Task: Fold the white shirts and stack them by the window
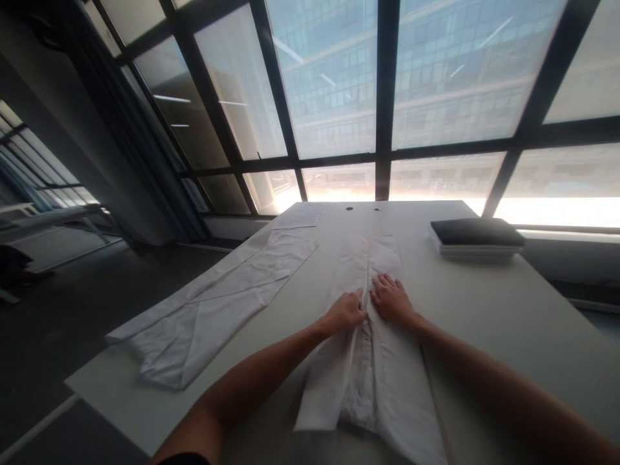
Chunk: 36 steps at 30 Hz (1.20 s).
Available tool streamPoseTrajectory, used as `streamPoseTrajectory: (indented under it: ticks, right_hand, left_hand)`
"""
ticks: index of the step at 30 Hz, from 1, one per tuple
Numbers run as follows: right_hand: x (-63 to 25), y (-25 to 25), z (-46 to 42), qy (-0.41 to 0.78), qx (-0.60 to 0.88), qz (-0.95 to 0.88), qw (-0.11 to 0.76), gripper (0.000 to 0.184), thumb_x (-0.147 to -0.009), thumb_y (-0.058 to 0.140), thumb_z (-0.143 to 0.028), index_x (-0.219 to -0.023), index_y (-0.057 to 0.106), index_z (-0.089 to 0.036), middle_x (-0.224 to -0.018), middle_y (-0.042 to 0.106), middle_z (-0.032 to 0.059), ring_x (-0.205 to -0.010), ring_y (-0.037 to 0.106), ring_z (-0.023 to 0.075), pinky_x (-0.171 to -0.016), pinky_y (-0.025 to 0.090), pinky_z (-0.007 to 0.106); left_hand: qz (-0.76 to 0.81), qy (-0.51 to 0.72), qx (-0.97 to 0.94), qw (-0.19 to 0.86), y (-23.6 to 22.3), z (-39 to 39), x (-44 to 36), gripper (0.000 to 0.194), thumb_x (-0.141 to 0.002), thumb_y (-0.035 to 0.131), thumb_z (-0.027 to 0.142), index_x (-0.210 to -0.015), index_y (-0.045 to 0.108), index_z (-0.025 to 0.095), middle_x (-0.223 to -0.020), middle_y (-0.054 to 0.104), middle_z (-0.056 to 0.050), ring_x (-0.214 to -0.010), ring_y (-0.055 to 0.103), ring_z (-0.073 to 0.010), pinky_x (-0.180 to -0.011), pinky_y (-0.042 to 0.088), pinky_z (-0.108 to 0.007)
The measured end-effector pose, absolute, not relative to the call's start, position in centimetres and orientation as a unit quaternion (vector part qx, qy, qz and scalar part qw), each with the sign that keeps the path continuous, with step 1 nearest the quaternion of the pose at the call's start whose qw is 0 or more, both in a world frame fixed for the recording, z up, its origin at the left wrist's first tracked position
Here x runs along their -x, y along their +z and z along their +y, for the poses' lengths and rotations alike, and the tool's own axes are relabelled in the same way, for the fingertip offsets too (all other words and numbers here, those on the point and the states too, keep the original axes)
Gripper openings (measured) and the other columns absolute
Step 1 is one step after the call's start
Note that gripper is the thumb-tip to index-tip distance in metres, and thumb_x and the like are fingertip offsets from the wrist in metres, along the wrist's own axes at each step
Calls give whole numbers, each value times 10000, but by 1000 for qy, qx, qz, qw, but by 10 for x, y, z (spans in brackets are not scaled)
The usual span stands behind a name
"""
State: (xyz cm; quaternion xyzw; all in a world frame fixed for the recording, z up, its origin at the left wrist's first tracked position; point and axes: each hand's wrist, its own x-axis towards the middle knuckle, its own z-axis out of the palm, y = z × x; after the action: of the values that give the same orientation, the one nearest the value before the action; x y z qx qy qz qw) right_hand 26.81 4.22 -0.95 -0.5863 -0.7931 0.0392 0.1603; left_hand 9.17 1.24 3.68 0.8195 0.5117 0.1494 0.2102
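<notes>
A long white garment lies lengthwise on the table before me, its two sides folded in towards a gap down the middle. Its exact kind is hard to make out. My left hand is closed on the inner edge of the left side, pinching the cloth near the gap. Just across the gap, my right hand rests flat on the right side, fingers stretched out and pointing away from me. Further left, a second white garment is spread at a slant, creased and partly folded over.
The white table reaches to the large windows. A stack of folded cloth, dark on top and white beneath, sits at the far right. A printed paper sheet lies at the far left. Dark curtains hang beyond the left side.
</notes>
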Motion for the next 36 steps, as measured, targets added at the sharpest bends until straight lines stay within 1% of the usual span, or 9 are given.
streamPoseTrajectory:
  ticks: [8,12,17,23,27,29,31,34,36]
  right_hand:
    - [-268,-9,44,51,585,-792,166,542,-1010,412,-338,-1498,450,-104,-1586,387,173,-1481,288,308,-1196,193,508]
    - [-270,-8,45,56,572,-803,160,542,-1013,415,-339,-1508,438,-119,-1594,374,170,-1492,271,302,-1199,193,513]
    - [-271,-6,44,57,524,-836,154,533,-1018,373,-304,-1523,420,-138,-1604,368,140,-1498,273,282,-1205,208,503]
    - [-270,-9,46,61,524,-832,173,532,-1006,381,-288,-1504,447,-114,-1577,411,147,-1477,327,269,-1211,220,482]
    - [-269,-8,46,70,531,-819,207,526,-996,394,-269,-1485,475,-96,-1545,452,166,-1454,373,269,-1203,261,456]
    - [-269,-6,44,76,491,-840,217,517,-1009,377,-278,-1492,472,-119,-1558,436,154,-1470,349,252,-1206,260,453]
    - [-268,-3,42,86,439,-870,209,501,-1023,360,-290,-1492,479,-157,-1578,413,126,-1489,312,235,-1214,240,467]
    - [-268,-2,40,98,409,-888,188,486,-1039,340,-307,-1485,493,-188,-1593,393,103,-1500,288,232,-1217,218,496]
    - [-268,-1,39,99,412,-887,181,486,-1046,329,-313,-1486,492,-185,-1590,397,107,-1501,283,232,-1218,212,498]
  left_hand:
    - [523,116,-825,179,30,4,-95,308,-855,566,239,-1150,645,198,-888,715,-56,-808,647,-212,-746,476,-278]
    - [511,135,-830,178,36,6,-93,313,-824,555,208,-1105,689,178,-796,697,-34,-706,615,-185,-686,451,-263]
    - [504,188,-826,171,42,7,-92,438,-791,548,188,-1205,681,129,-695,650,0,-608,546,-157,-609,403,-251]
    - [493,124,-845,165,36,5,-94,297,-893,537,257,-1118,696,147,-770,700,-42,-653,600,-172,-643,429,-253]
    - [463,99,-863,180,39,12,-87,306,-970,483,336,-1066,721,171,-848,742,-64,-744,659,-196,-734,482,-269]
    - [458,123,-863,173,41,26,-79,346,-995,432,324,-1081,736,183,-926,759,-68,-838,687,-201,-818,501,-275]
    - [475,166,-855,121,41,46,-69,394,-1012,384,295,-1214,699,174,-1140,738,-95,-1056,675,-212,-968,475,-295]
    - [482,137,-863,72,31,85,-57,484,-1027,345,287,-1463,506,153,-1524,490,-124,-1421,430,-229,-1169,324,-378]
    - [467,60,-877,93,22,111,-53,528,-1047,304,331,-1543,388,174,-1639,296,-103,-1521,239,-253,-1210,234,-487]
